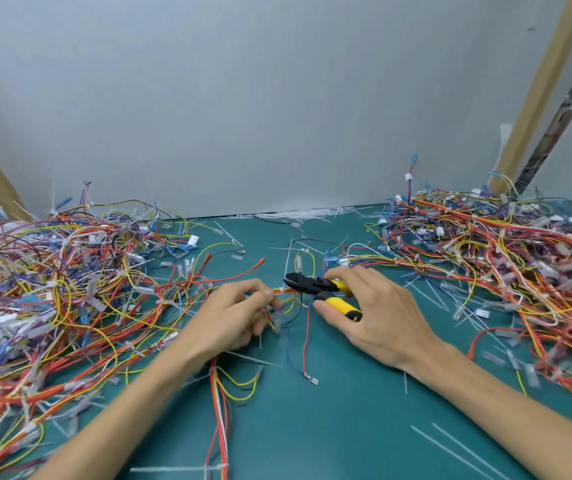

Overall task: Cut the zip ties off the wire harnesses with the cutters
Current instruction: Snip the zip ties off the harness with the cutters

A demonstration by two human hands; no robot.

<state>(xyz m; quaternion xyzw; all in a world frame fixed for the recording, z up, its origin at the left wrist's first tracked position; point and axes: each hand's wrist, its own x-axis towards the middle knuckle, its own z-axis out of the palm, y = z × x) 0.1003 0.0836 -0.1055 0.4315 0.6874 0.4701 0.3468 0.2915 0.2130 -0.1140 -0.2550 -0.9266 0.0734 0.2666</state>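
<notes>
Gripping the cutters, my right hand aims their nose straight at the harness my left hand pinches (tie unclear).

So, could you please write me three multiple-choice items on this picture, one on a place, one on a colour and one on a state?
1. Where is the thickest heap of white cut zip ties?
A. At the far edge of the green mat, against the wall
B. In a bin
C. On the person's forearm

2. What colour are the handles of the cutters?
A. Red
B. Yellow
C. Blue

3. What is the left hand doing?
A. Lying flat on the mat
B. Holding the cutters
C. Pinching a wire harness beside the cutter head

Answers:
1 A, the white strips gather along the wall.
2 B, yellow grips show in the right hand.
3 C, its fingertips grip the wires next to the black head.
</notes>
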